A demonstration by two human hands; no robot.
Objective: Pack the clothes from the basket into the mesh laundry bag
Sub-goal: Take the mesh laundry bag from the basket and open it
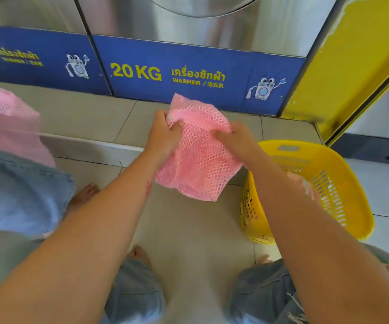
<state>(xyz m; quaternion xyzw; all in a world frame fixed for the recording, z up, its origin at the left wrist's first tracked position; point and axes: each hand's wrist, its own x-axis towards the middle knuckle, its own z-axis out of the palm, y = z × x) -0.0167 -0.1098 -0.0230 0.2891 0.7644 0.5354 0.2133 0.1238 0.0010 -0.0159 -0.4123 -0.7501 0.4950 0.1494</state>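
Observation:
A pink mesh laundry bag (197,157) hangs in the air in front of me, crumpled, above the tiled floor. My left hand (162,135) grips its upper left edge and my right hand (236,139) grips its upper right edge. A yellow plastic basket (343,190) stands on the floor to the right, partly behind my right forearm; I cannot see clothes inside it.
Steel washers with a blue "20 KG" panel (189,76) stand just ahead behind a low step. A yellow panel (352,66) rises at right. Another person in denim shorts (18,192) holding pink mesh (4,122) stands at left. My bare feet are below.

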